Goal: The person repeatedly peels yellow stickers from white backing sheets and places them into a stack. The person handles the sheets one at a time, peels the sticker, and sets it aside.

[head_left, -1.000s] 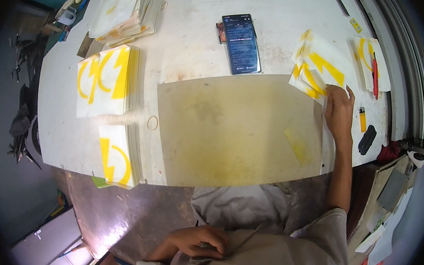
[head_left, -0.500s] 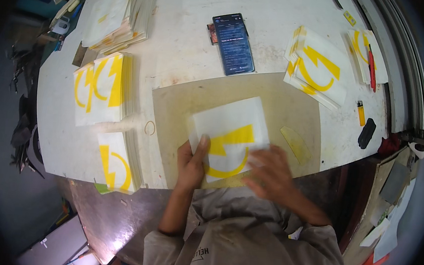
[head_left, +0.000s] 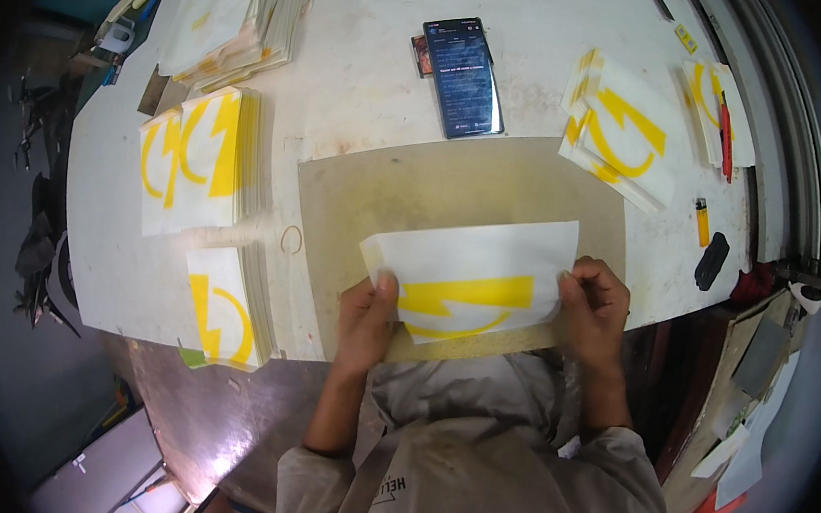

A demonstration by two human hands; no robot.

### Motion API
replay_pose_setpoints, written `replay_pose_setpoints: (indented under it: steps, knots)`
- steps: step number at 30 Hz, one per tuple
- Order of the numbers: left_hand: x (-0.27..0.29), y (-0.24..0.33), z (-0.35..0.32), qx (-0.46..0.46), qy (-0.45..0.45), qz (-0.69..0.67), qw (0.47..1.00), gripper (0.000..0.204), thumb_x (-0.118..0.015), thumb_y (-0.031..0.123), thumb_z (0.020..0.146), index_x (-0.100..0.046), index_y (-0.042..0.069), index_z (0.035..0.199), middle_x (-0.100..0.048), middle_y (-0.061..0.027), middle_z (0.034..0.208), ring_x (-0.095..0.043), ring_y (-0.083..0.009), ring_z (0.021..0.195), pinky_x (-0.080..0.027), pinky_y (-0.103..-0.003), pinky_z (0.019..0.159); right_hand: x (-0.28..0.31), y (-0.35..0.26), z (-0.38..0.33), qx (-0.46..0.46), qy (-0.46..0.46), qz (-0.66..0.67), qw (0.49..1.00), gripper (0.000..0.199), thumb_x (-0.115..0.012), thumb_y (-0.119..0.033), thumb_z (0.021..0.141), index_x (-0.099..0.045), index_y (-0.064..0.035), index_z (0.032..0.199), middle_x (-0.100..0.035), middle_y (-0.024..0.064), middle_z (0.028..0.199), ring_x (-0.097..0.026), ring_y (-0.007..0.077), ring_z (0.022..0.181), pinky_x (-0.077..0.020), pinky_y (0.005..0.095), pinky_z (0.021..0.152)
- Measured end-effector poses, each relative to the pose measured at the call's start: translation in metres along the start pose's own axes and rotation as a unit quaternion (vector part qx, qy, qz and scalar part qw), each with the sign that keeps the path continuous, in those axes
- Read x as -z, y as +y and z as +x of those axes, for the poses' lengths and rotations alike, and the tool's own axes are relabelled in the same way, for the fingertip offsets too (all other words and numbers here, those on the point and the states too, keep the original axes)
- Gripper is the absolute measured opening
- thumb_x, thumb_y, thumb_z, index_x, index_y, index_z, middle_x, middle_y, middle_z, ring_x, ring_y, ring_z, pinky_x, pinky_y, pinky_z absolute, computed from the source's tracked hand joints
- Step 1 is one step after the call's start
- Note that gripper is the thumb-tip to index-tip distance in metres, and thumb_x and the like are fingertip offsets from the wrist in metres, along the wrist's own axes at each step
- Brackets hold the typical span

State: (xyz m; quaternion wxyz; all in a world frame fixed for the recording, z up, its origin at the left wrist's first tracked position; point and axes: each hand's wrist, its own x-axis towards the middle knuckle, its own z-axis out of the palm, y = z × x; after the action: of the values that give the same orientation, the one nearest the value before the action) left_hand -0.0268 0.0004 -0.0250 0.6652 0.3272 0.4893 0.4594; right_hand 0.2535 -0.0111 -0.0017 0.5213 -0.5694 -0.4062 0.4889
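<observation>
While both hands pinch the white sheet with the yellow lightning-bolt decal (head_left: 471,279), the left hand (head_left: 365,319) clamped on its lower left corner with the thumb on top and the right hand (head_left: 592,305) closed on its right edge, the sheet lies flat on the tan cutting mat (head_left: 416,185) near the desk's front edge, directly before the person's chest. In this head view the main risk, as I judge it, is creasing or tearing: the sheet looks thin, and a pull from the two hands in unequal directions could buckle the decal or wrinkle the backing. A second risk is the near edge of the desk (head_left: 367,70); the sheet's lower margin sits close to it, so a slip toward the body could drop it onto the lap. To the left, two stacks of like decal sheets (head_left: 196,167) and (head_left: 223,309) stand just beside the mat, and a sweeping left elbow could fan them. Farther back the smartphone (head_left: 461,77) lies touching the mat's far edge, and another decal stack (head_left: 623,129) rests at the right rear. The yellow lighter (head_left: 702,222) and a black object (head_left: 711,261) lie near the right rim. Open room remains on the mat behind the sheet.
</observation>
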Motion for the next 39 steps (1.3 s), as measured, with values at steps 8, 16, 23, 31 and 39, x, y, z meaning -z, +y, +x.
replay_pose_setpoints:
  steps: [8, 16, 23, 31, 39]
  knots:
    - [0.001, 0.005, 0.012, -0.013, -0.021, 0.097, 0.995, 0.023, -0.052, 0.009, 0.105, -0.069, -0.007, 0.11, -0.074, -0.0043, 0.098, -0.065, -0.0094, 0.089, -0.052, -0.025, 0.078, 0.023, -0.009, 0.001, -0.05, -0.067, 0.031, 0.996, 0.005, -0.069, 0.0, 0.094, -0.065, 0.0005, 0.098, -0.066, 0.0022, 0.093, -0.056, 0.0079, 0.086, -0.0452, 0.025, 0.077]
    - [0.011, 0.0, 0.016, -0.05, 0.017, 0.172, 0.984, 0.023, -0.062, -0.001, 0.095, -0.067, -0.004, 0.117, -0.074, -0.0086, 0.104, -0.067, -0.011, 0.093, -0.053, -0.026, 0.079, 0.011, -0.008, 0.013, -0.052, -0.151, 0.032, 0.987, 0.013, -0.071, 0.003, 0.092, -0.066, 0.0012, 0.104, -0.072, 0.0056, 0.097, -0.064, 0.0083, 0.091, -0.0491, 0.0258, 0.081]
    - [-0.003, -0.01, 0.011, -0.229, 0.291, 0.277, 0.887, 0.017, -0.071, -0.003, 0.089, -0.064, -0.004, 0.105, -0.066, -0.0044, 0.093, -0.059, -0.0106, 0.085, -0.051, -0.026, 0.076, -0.002, 0.004, 0.021, -0.173, -0.166, 0.087, 0.967, 0.016, -0.067, -0.002, 0.096, -0.065, 0.0016, 0.111, -0.074, 0.0056, 0.101, -0.066, 0.0068, 0.091, -0.0497, 0.0229, 0.079]
    - [0.006, 0.008, -0.011, 0.001, 0.015, -0.03, 0.999, 0.035, -0.064, 0.025, 0.102, -0.067, -0.006, 0.118, -0.072, -0.0081, 0.109, -0.065, -0.0125, 0.095, -0.051, -0.028, 0.08, -0.013, 0.024, 0.018, -0.251, -0.166, 0.101, 0.948, 0.024, -0.067, -0.018, 0.1, -0.073, 0.0034, 0.111, -0.074, 0.0043, 0.101, -0.065, 0.0051, 0.088, -0.0501, 0.0233, 0.076]
    - [0.021, 0.016, 0.019, 0.15, -0.112, -0.031, 0.982, 0.052, -0.06, 0.033, 0.104, -0.054, -0.004, 0.139, -0.062, -0.0121, 0.135, -0.059, -0.0166, 0.12, -0.046, -0.032, 0.102, 0.001, 0.021, 0.022, -0.195, -0.226, 0.189, 0.936, 0.032, -0.072, -0.01, 0.095, -0.067, 0.0071, 0.121, -0.073, 0.0118, 0.114, -0.068, 0.0149, 0.101, -0.0522, 0.0301, 0.089]
